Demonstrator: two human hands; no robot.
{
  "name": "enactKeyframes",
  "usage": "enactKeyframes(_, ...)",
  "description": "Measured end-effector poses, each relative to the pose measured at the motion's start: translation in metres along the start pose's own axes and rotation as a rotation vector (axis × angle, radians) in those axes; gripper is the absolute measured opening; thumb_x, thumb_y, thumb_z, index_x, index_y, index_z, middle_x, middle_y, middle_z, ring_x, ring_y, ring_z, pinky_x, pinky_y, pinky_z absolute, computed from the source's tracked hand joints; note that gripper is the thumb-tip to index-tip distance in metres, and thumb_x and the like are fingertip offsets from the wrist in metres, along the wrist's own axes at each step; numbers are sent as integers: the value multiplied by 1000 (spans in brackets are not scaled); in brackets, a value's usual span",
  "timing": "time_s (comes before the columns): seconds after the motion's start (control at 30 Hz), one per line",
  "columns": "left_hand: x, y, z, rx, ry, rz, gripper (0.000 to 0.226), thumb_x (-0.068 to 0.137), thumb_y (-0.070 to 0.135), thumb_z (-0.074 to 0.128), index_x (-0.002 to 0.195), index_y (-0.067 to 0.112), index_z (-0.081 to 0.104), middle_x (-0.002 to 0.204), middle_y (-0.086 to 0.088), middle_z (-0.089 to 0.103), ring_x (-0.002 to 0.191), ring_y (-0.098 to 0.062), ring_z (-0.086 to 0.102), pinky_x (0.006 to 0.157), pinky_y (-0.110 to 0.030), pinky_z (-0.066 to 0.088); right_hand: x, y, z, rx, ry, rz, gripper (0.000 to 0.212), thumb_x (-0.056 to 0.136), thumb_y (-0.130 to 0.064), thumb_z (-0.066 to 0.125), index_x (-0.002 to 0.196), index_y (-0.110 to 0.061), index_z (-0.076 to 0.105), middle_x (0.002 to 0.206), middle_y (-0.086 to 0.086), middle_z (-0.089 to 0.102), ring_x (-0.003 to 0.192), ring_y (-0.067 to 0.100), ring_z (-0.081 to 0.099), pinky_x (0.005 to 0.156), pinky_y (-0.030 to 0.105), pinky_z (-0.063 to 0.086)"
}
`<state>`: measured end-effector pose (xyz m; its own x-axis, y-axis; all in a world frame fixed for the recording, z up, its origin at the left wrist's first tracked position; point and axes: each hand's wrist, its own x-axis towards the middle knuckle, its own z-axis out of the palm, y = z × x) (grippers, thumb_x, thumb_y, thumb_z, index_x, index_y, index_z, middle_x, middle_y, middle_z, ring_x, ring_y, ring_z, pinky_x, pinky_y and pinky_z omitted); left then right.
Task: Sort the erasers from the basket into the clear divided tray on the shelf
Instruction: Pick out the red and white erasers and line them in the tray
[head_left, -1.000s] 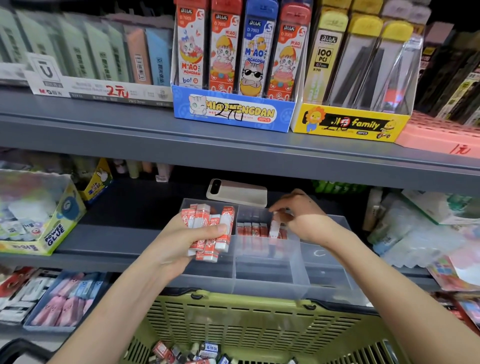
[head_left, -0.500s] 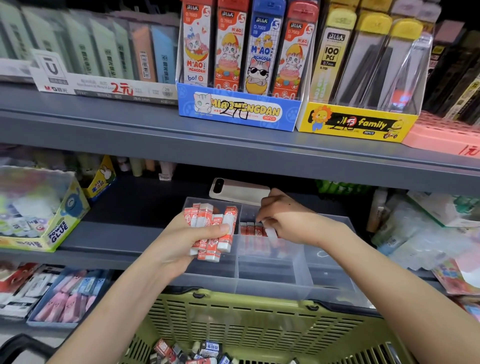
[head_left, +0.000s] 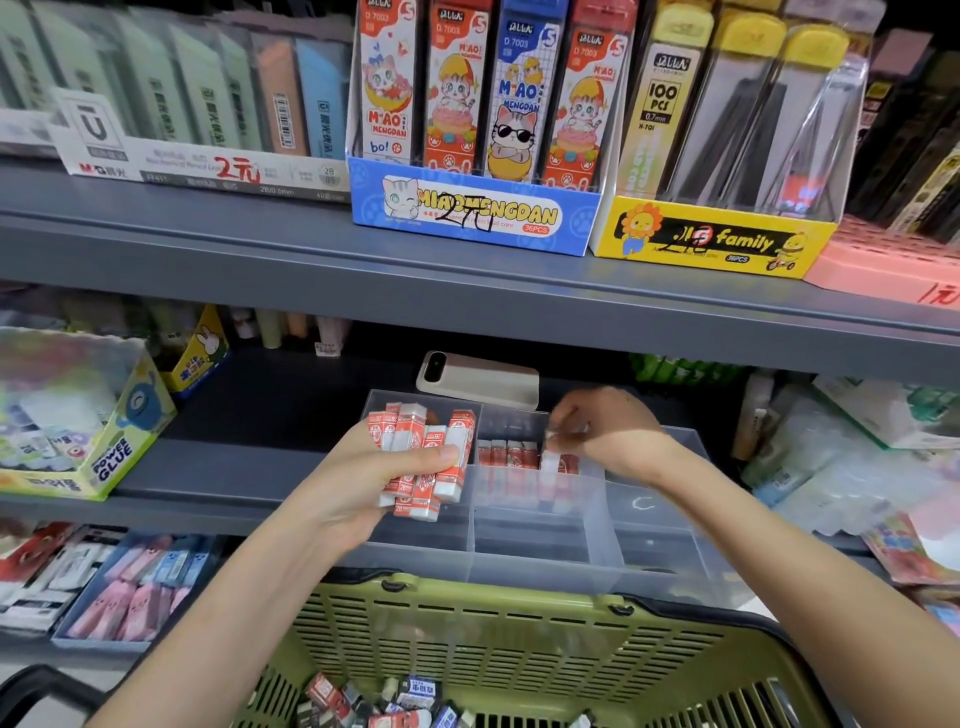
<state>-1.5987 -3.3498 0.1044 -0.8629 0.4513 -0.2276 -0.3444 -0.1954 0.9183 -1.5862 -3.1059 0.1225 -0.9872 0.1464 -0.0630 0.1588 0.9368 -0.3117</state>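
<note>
My left hand (head_left: 358, 480) grips a bundle of several red-and-white erasers (head_left: 423, 457) above the left side of the clear divided tray (head_left: 540, 571) on the lower shelf. My right hand (head_left: 608, 434) hovers over the tray's middle back compartment, fingertips pinching one red-and-white eraser (head_left: 551, 460) that stands beside a row of erasers (head_left: 506, 453) lined up there. The tray's front compartments look bare. Below, the green basket (head_left: 519, 639) holds mixed loose erasers (head_left: 384, 704) at its bottom.
A phone (head_left: 478, 384) lies behind the tray. A Power Glue box (head_left: 78, 421) stands at left, plastic-wrapped packs (head_left: 852, 457) at right. The upper shelf (head_left: 467, 296) overhangs with display boxes. Trays of pink and blue items (head_left: 135, 587) sit below left.
My right hand has shifted slightly right and lifted its fingers, now setting an eraser at the end of the row. My left hand keeps its bundle in nearly the same place.
</note>
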Motion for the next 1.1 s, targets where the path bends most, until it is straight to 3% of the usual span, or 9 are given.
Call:
enactKeyframes(0.17, 2, -1, 1, -6, -6, 4, 51, 51, 9, 78, 98, 12, 60, 73, -6, 73, 63, -20, 71, 45, -28, 52, -1, -2, 12, -261, 82, -69, 19, 87, -38, 58, 96, -31, 72, 103, -8, 68, 113, 19, 48, 74, 22, 35)
enactKeyframes(0.33, 2, -1, 1, -10, 1, -2, 50, 52, 7, 77, 98, 11, 60, 73, -5, 74, 64, -19, 71, 47, -27, 53, 0, -1, 13, -477, 15, -121, 37, 94, -49, 38, 101, -30, 69, 110, -5, 63, 115, 22, 50, 80, 29, 40)
enactKeyframes(0.43, 2, -1, 0, -7, 12, -15, 50, 51, 8, 78, 98, 11, 61, 75, -5, 74, 66, -19, 72, 48, -26, 53, -2, -1, 12, -457, 26, -97, 27, 92, -48, 45, 105, -41, 67, 114, -9, 63, 116, 22, 49, 88, 30, 37)
enactKeyframes(0.53, 3, -1, 0, -15, 25, -24, 54, 52, 8, 78, 103, 10, 60, 77, -6, 74, 67, -19, 72, 48, -26, 53, -6, -1, 16, -394, 192, 3, 24, 86, -53, 53, 102, -43, 68, 111, -9, 64, 117, 23, 45, 95, 32, 27)
enactKeyframes(0.67, 3, -1, -2, -22, 31, -28, 55, 51, 8, 79, 103, 10, 59, 76, -6, 74, 66, -19, 72, 48, -26, 53, -10, -1, 18, -484, 328, -88, 24, 80, -57, 56, 89, -43, 72, 120, -3, 53, 118, 27, 35, 93, 38, 14)
enactKeyframes(0.8, 4, -1, -2, -14, 14, -20, 49, 50, 9, 79, 95, 12, 61, 75, -6, 74, 65, -19, 72, 48, -26, 53, -5, 5, 20, -448, 104, -82, 26, 85, -59, 46, 97, -50, 67, 157, -6, 16, 144, 23, 0, 109, 53, -16)
enactKeyframes(0.93, 5, -2, -1, -39, 22, -11, 47, 52, 8, 78, 95, 14, 60, 74, -5, 74, 65, -19, 72, 47, -26, 53, 5, 10, 12, -405, -207, -13, 31, 92, -56, 38, 113, -51, 60, 159, -5, 2, 145, 21, -12, 109, 55, -19)
enactKeyframes(1.0, 4, -1, -1, -50, 35, -10, 49, 52, 8, 78, 97, 14, 59, 73, -4, 74, 64, -19, 72, 47, -26, 53, 4, 11, 9, -382, -245, -19, 28, 93, -53, 39, 115, -54, 57, 159, -5, 2, 145, 21, -13, 109, 55, -19)
enactKeyframes(1.1, 1, 2, 0, -71, 40, 8, 47, 54, 7, 77, 96, 16, 57, 72, -3, 73, 61, -19, 70, 45, -27, 52, -4, 8, 13, -300, -119, -31, 27, 95, -45, 40, 113, -57, 56, 159, -5, 7, 146, 19, -8, 110, 54, -18)
